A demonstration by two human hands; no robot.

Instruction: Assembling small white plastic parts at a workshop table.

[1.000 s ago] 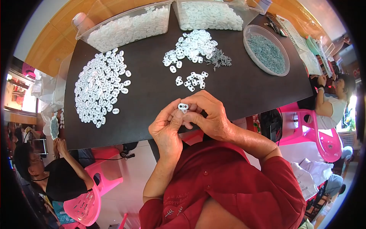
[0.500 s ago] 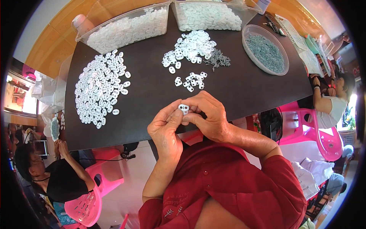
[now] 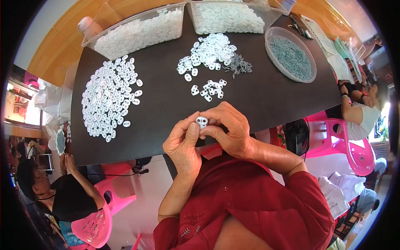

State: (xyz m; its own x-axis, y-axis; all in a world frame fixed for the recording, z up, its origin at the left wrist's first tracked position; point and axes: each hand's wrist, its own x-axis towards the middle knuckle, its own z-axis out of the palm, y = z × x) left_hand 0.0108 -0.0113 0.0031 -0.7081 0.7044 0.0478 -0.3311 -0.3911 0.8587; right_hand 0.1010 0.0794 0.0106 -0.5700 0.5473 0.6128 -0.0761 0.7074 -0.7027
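Note:
Between the fingertips of both hands, just over the table's front edge, is a small white plastic piece with two dark round holes. My left hand pinches it from the left, thumb on its lower side. From the right, my right hand grips it with thumb and index finger. Beyond the hands lies a small cluster of white pieces. Farther back sits a larger heap of white two-holed pieces, with a little pile of grey pins beside it. A wide spread of white oval pieces covers the left side.
Two clear bins of white pieces stand along the back of the dark table. At right is a round tub of grey-green pins, with pliers behind it. People sit on pink chairs at either side.
The white piece has turned slightly in my fingertips, and both hands have shifted a little nearer to me. The piles on the table have not changed.

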